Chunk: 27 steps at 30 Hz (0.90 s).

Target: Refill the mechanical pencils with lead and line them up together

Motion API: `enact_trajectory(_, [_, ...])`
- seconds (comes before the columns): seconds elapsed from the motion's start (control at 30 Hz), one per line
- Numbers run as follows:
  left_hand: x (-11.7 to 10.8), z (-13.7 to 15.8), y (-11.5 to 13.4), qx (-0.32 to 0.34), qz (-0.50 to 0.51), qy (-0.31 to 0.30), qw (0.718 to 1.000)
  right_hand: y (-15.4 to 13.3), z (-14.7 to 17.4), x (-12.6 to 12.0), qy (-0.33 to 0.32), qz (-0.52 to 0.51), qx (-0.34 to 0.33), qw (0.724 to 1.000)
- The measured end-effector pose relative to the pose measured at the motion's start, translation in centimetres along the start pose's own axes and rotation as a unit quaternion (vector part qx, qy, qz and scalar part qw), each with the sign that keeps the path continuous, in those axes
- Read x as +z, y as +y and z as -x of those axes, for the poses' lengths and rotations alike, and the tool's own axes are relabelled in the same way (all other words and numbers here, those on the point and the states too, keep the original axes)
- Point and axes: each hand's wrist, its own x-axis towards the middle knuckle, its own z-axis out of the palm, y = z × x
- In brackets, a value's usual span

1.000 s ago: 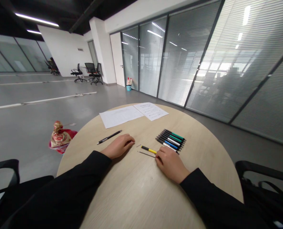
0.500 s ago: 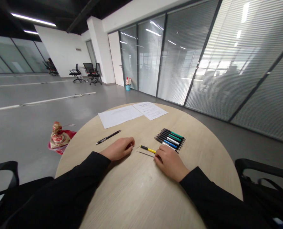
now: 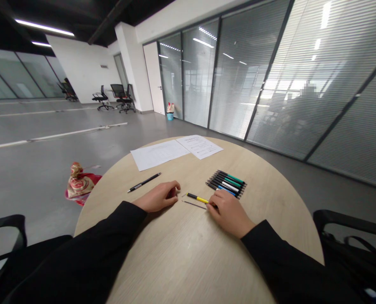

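My left hand rests on the round table, its fingers loosely curled and the thumb apart from the forefinger; I see nothing held. Right of its fingertips lie a tiny spring-like piece, a yellow pen barrel with a black grip and a thin pen refill. My right hand is closed over the right ends of barrel and refill; what its fingers hold is hidden. Just beyond it lies a row of several pens, with green, white and blue barrels. A black pen lies beyond my left hand.
Two printed sheets lie at the table's far side. Chair armrests flank the table. A red bin with a patterned bag stands on the floor at left. A glass partition with blinds runs behind.
My right hand has shifted slightly right, uncovering a little more of the yellow barrel and the refill. On my left hand, the gap between thumb and forefinger has widened.
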Motion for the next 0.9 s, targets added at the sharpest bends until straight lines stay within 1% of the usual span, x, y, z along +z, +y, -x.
enact_trajectory(0.13, [-0.7, 0.2, -1.1, -0.016, -0.002, 0.009, 1.000, 1.0, -0.1, -0.4, 0.022, 0.009, 0.019, 1.000])
enact_trajectory(0.23, [-1.1, 0.2, -2.2, -0.048, -0.019, 0.045, 0.998, 2.0, -0.2, -0.4, 0.032, -0.003, 0.037, 0.999])
enact_trajectory(0.3, [-1.2, 0.2, -2.9, -0.055, -0.022, 0.062, 0.996, 2.8, -0.3, -0.4, 0.047, -0.015, 0.052, 0.997])
enact_trajectory(0.5, [-1.1, 0.1, -3.8, -0.044, -0.005, 0.066, 0.997, 4.4, -0.5, -0.5, 0.075, -0.038, 0.084, 0.993])
enact_trajectory(0.9, [-1.1, 0.2, -4.1, -0.049, 0.003, 0.068, 0.996, 4.5, -0.5, 0.3, 0.066, -0.043, 0.059, 0.995])
